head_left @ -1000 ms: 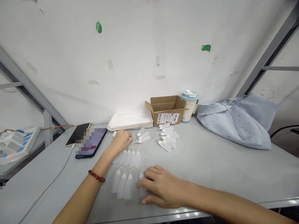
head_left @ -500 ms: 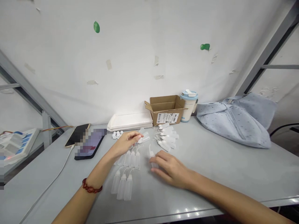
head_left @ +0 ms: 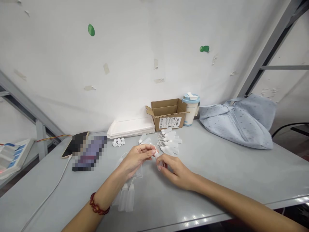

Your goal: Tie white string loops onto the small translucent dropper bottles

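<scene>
Between both hands is a small translucent squeeze bottle [head_left: 156,154] with a white top, mostly covered by fingers. My right hand [head_left: 178,172] is closed around its body. My left hand [head_left: 135,159] pinches at the top, where a thin white strap shows; exactly which part it grips is hard to tell. Under and in front of my left wrist lie several like bottles [head_left: 129,198] with strapped caps, partly hidden by the hand. Two more bottles [head_left: 145,140] lie just beyond my left fingers. Another pile of bottles [head_left: 172,141] lies beyond my right hand.
Several small white caps [head_left: 118,142] sit left of a stack of white flat packets [head_left: 131,126]. An open cardboard box [head_left: 169,120] and a lidded cup [head_left: 190,111] stand by the wall. Phones [head_left: 90,153] lie left, a blue cloth bag [head_left: 238,127] right.
My left hand has come back from the two far bottles to the top of the bottle in my right hand. The right hand keeps its hold; the view has shifted slightly.
</scene>
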### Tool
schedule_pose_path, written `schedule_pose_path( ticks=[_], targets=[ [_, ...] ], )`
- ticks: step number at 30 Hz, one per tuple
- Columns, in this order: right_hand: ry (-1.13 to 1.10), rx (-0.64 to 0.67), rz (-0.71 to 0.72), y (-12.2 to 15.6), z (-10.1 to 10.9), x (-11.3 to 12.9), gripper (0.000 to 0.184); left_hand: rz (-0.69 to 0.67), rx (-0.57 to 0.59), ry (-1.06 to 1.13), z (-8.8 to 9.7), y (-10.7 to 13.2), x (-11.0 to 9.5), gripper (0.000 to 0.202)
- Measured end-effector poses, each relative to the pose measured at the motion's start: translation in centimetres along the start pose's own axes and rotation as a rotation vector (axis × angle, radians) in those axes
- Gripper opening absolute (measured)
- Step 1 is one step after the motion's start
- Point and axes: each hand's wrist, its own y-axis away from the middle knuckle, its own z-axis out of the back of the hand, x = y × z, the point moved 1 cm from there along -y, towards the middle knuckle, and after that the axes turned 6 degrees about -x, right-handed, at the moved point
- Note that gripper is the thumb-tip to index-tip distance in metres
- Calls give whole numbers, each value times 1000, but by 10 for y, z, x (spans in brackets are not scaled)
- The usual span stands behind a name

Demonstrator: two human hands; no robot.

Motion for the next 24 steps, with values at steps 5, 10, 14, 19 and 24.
schedule_pose_path(
  ticks=[5,10,14,19,24],
  targets=[
    [-80,30,-62,-2,3,2,11,1,-43,-96,-2,1,-2,13],
    [-189,29,-132,-4,5,2,16,-40,-48,-113,-3,1,-4,15],
    [-348,26,-241,-6,8,4,15,-39,-14,-129,-3,1,-4,15],
    [-751,7,-474,-9,8,2,6,-54,-6,-89,-4,1,-5,15],
    [-1002,-19,-617,-10,8,0,4,-67,44,-33,-3,3,-4,17]
  ],
)
